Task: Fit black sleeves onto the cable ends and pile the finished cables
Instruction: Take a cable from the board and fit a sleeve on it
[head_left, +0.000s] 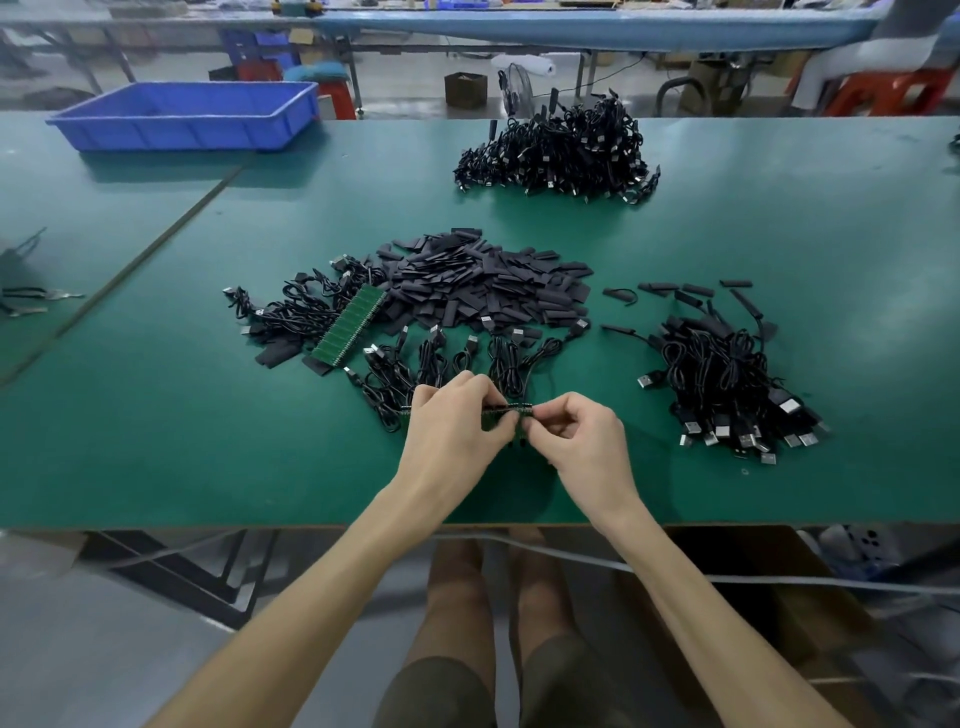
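Note:
My left hand (457, 415) and my right hand (576, 431) together hold a green strip of small circuit boards (511, 409) edge-on, just above the green table (156, 415). Black cables (441, 358) fan out from that strip toward the far side, each ending in a USB plug. My left hand's fingers curl over the strip; my right hand pinches its right end. Beyond lies a heap of flat black sleeves (483, 280). A second green board strip (350, 327) with cables lies to the left of it.
A pile of black cables (727, 384) lies to the right, and another cable pile (561, 150) sits at the far side. A blue plastic tray (187, 114) stands at the far left. A few loose sleeves (660, 288) lie right of the heap. The table's near edge runs just below my wrists.

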